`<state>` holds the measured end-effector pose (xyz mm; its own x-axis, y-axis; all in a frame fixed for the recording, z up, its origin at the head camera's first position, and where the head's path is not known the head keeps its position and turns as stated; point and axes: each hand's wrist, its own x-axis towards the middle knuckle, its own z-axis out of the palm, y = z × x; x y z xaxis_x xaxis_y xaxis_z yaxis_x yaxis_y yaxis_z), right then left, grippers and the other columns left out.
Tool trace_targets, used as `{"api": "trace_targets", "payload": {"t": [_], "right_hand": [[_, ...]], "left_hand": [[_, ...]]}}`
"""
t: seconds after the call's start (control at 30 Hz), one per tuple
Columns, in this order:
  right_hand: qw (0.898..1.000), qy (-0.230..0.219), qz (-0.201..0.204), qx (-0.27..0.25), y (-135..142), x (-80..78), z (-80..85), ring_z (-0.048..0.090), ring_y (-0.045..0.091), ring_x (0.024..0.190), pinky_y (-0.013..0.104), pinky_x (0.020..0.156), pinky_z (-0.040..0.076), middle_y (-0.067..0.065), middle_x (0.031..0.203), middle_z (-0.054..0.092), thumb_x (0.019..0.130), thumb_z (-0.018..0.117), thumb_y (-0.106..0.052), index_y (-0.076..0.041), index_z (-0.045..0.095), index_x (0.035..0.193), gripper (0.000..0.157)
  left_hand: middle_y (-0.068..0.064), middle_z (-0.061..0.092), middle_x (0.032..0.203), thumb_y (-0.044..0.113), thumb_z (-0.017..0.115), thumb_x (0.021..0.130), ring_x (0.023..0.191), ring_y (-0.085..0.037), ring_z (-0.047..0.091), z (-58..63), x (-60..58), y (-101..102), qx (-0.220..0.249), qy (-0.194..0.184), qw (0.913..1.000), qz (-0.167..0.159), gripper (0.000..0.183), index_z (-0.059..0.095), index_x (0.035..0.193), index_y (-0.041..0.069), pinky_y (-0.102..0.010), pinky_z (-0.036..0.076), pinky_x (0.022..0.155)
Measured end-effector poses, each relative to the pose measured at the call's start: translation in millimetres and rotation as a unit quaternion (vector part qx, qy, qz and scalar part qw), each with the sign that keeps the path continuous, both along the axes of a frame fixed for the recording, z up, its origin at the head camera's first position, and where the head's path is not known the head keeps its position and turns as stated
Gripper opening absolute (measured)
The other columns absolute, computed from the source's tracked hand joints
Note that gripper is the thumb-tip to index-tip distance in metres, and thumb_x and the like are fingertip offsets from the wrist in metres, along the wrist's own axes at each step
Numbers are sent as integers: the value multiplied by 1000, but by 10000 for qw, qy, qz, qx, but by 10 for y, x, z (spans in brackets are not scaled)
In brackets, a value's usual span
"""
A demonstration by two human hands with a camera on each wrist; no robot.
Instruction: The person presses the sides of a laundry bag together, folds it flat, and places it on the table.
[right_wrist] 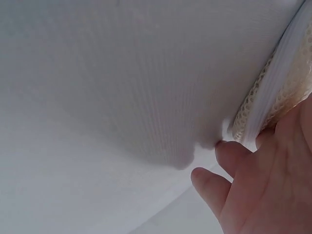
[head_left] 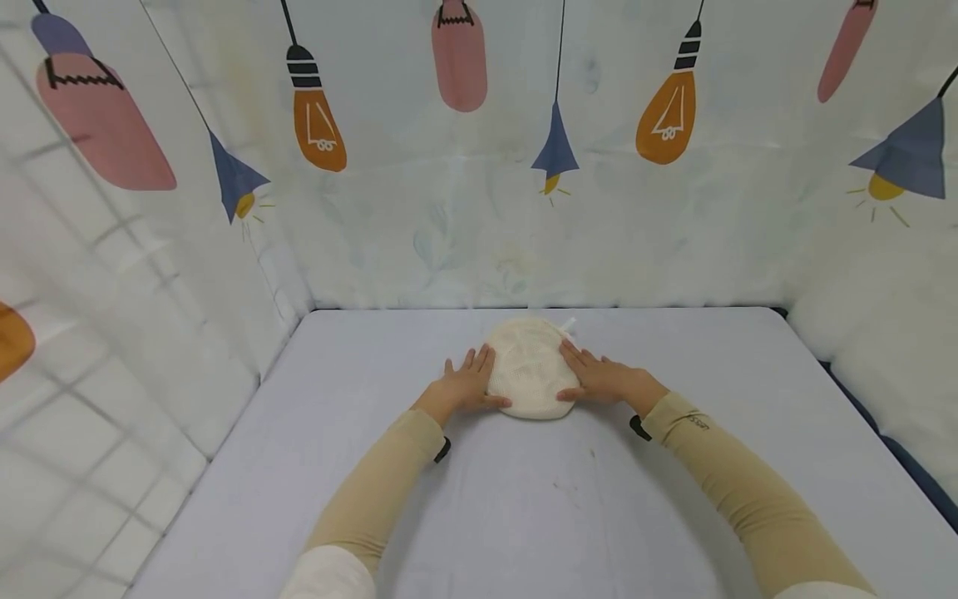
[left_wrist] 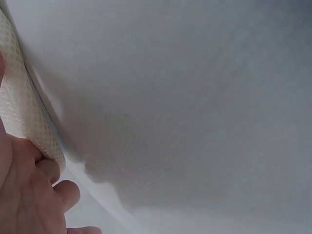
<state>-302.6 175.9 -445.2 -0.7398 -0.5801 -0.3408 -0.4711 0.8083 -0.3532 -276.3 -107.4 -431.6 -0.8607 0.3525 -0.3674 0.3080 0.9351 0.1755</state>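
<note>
A round cream mesh bag (head_left: 531, 370) lies toward the far side of the white-covered table (head_left: 539, 516), with a small white tab (head_left: 569, 324) sticking out at its upper right. Against its left edge rests my left hand (head_left: 467, 383), fingers spread and thumb at the near edge. On the opposite side my right hand (head_left: 602, 378) touches the bag with extended fingers, its thumb also near the front. A close look from the right wrist view shows a white zipper band (right_wrist: 273, 87) along the bag's side. In the left wrist view, fingers (left_wrist: 48, 170) lie along the mesh edge.
White fabric walls (head_left: 486, 233) printed with lamps and bulbs stand behind the table and on both sides. A few faint brownish marks (head_left: 566, 487) show on the cover in front of the bag. Dark bands (right_wrist: 280, 41) are not prominent; both forearms reach in from the near edge.
</note>
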Motion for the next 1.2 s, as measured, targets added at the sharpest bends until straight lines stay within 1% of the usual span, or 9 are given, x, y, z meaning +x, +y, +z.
{"api": "trace_targets", "payload": {"t": [0.13,0.4,0.57,0.77,0.83,1.03,1.2], "right_hand": [[10000,9,-27,29,3,1,12,7,46,153,60,121,12,19,170,-9,103,49,-61,2,-6,162,102],[9999,92,-72,-125,22,8,110,5,44,154,62,121,10,19,170,-9,103,52,-58,2,-6,162,102],[9996,82,-27,-273,40,26,146,2,44,154,62,121,9,20,169,-9,103,53,-57,3,-6,161,103],[9985,208,35,-503,54,50,201,0,45,154,60,121,9,22,169,-9,104,54,-52,5,-6,161,101],[9980,243,54,-585,61,55,217,0,45,154,60,121,9,22,169,-9,104,54,-51,5,-5,161,99],[9968,314,93,-730,85,60,244,-1,46,153,60,121,9,23,169,-9,105,53,-51,3,-3,162,96],[9959,405,66,-802,104,68,263,0,46,154,61,121,10,22,169,-8,105,53,-51,0,0,163,94]], "left_hand": [[-14,-5,171,64,56,98,156,-35,-1,2,-15,8,62,-27,10000,5,107,-1,163,2,-67,5,119],[-12,-4,171,64,56,97,156,-34,-4,32,-74,-23,167,82,9998,-26,106,-1,164,5,-68,3,118],[-11,-6,171,65,55,97,156,-34,-5,14,-60,-56,245,112,9996,-71,106,-1,164,6,-68,2,118],[-14,-4,171,59,59,98,156,-37,-4,38,-39,-84,647,166,9978,-56,103,2,165,6,-68,2,118],[-14,-3,171,58,59,99,156,-38,-3,31,-44,-92,714,204,9972,-58,101,2,165,6,-68,3,118],[-16,-2,170,57,56,101,155,-40,-2,-26,-58,-113,864,258,9958,-155,96,4,166,9,-69,5,118],[-16,-2,170,57,54,102,155,-39,-3,-25,-55,-133,918,283,9952,-160,94,3,166,11,-68,5,118]]}}
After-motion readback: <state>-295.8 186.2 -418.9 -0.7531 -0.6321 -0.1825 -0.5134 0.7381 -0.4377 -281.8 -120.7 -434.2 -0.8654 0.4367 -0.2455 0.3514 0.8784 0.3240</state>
